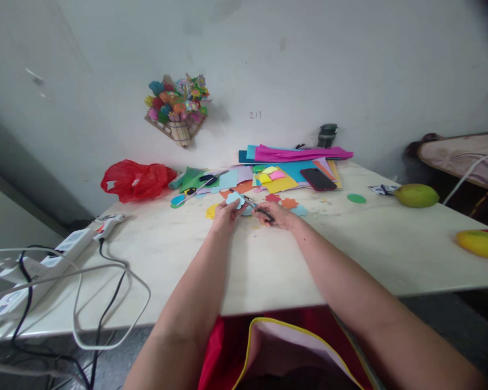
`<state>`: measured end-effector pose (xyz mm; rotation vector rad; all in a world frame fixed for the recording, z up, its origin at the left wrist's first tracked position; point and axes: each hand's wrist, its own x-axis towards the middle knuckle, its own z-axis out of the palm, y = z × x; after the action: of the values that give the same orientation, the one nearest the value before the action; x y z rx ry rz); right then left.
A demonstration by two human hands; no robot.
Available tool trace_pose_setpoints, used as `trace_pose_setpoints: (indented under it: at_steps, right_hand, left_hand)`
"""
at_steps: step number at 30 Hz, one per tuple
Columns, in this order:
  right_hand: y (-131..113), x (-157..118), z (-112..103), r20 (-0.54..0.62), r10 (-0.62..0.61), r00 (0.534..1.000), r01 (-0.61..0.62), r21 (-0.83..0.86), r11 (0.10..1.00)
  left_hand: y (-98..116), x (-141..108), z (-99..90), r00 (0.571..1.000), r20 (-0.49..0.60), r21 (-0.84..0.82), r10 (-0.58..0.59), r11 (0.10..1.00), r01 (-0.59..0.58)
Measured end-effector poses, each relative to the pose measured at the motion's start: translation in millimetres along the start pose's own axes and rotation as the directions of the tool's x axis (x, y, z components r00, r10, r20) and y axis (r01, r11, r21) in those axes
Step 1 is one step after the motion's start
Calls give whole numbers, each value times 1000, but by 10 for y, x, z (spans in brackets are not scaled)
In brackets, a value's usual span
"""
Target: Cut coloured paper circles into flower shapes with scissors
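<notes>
Yellow-edged red cloth (216,352) sits below left grip (225,212) pinching scalloped paper (235,200), right grip (280,215) clasping scissors (250,202).

On the tabletop (268,276), a power strip (71,244) runs along the left side, with a plastic bag (136,181) behind it at the back left. Paper sheets (290,181) spread across the back middle, and a phone (318,179) lies on their right part. A lidded container (327,135) stands behind them near the wall (244,65), where a bouquet (179,108) hangs farther left. Before the sheets, a paper flower (235,201) is in the left hand (226,211) and scissors (265,213) are in the right hand (278,215). To the right lie an oval cut-out (357,199), then a fruit (417,195); a second fruit (480,244) lies nearer, at the far right.
</notes>
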<state>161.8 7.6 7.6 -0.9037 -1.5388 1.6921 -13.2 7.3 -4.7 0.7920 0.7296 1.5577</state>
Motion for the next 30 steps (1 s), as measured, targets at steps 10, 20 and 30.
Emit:
trace_pose_setpoints:
  at_steps: [10, 20, 30]
  right_hand:
    - [-27, -42, 24, -33, -13, 999, 11, -64, 998]
    - [-16, -36, 2, 17, -22, 1000, 22, 8, 1000]
    - [16, -30, -32, 21, -70, 997, 72, -71, 995]
  left_hand:
    - [23, -54, 35, 999, 48, 39, -14, 999, 12]
    - [19, -58, 15, 996, 77, 108, -44, 994, 35]
    - [49, -73, 50, 999, 41, 78, -22, 997, 19]
